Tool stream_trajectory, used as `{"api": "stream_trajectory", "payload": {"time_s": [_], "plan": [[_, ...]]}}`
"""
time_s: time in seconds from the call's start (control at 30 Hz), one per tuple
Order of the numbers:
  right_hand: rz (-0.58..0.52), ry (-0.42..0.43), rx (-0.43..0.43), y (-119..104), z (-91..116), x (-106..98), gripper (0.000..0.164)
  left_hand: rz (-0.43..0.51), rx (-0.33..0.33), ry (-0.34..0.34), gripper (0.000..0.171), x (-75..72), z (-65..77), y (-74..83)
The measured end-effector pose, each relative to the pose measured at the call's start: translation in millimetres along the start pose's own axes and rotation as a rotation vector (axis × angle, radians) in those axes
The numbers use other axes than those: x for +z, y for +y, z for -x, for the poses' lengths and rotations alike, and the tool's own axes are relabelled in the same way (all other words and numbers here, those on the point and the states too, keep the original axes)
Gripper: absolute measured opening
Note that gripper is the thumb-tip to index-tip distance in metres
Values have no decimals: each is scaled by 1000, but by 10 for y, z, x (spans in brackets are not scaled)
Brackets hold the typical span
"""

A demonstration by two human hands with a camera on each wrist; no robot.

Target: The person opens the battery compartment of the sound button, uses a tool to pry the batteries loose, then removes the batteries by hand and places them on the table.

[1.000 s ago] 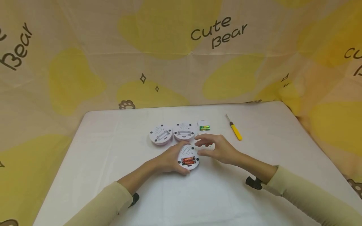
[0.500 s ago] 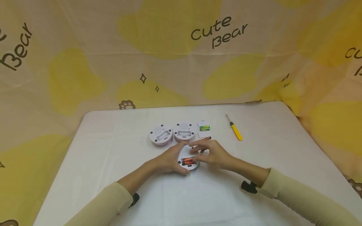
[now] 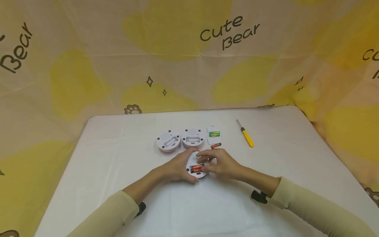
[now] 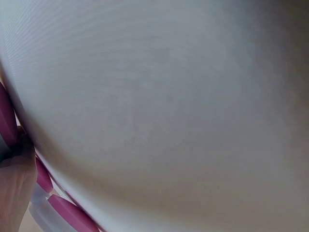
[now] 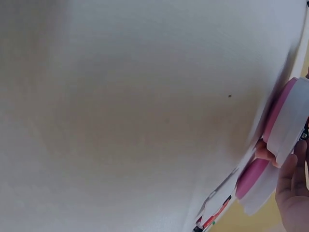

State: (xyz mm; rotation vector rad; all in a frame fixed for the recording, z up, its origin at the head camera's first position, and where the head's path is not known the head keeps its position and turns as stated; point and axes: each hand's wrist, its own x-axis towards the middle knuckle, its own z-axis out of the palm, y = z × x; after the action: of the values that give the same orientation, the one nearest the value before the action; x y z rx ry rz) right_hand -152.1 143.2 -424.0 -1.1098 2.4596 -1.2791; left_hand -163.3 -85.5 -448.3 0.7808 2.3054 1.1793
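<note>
My left hand (image 3: 179, 166) grips a round white device (image 3: 194, 158), thumb and fingers spread round its rim. Its underside faces up, with speaker holes, dark feet and an uncovered battery compartment. Two red batteries (image 3: 196, 169) lie there, the upper one slightly tilted. My right hand (image 3: 223, 163) reaches over the right side; its thumb and fingertips appear to pinch that battery's end, though the contact is partly hidden. In the right wrist view, the device's pink edge (image 5: 279, 110) shows beside the right fingers (image 5: 287, 175). The left wrist view shows part of a hand (image 4: 17, 188) beside pink edges.
Two similar devices, one at left (image 3: 165, 140) and one at right (image 3: 192, 135), stand behind with vacant compartments. White covers (image 3: 212, 141), green batteries (image 3: 214, 134) and a loose red battery (image 3: 216, 145) lie beside them. A yellow-handled screwdriver (image 3: 247, 137) lies farther right.
My right hand has moved left and down from beside the device onto its battery compartment, uncovering the loose red battery behind. The upper battery has tilted slightly. My left hand keeps its grip.
</note>
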Motion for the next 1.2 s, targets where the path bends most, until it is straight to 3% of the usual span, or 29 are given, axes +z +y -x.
{"api": "stream_trajectory", "payload": {"time_s": [0.3,0.67,1.2], "plan": [[124,24,-91,1,5,36,42,10,-7,2,97,2,7,0],[172,25,-99,-15,16,37,40,4,-2,4,96,5,4,-4],[123,-19,-80,-36,14,-11,32,-1,0,2,96,2,9,20]]}}
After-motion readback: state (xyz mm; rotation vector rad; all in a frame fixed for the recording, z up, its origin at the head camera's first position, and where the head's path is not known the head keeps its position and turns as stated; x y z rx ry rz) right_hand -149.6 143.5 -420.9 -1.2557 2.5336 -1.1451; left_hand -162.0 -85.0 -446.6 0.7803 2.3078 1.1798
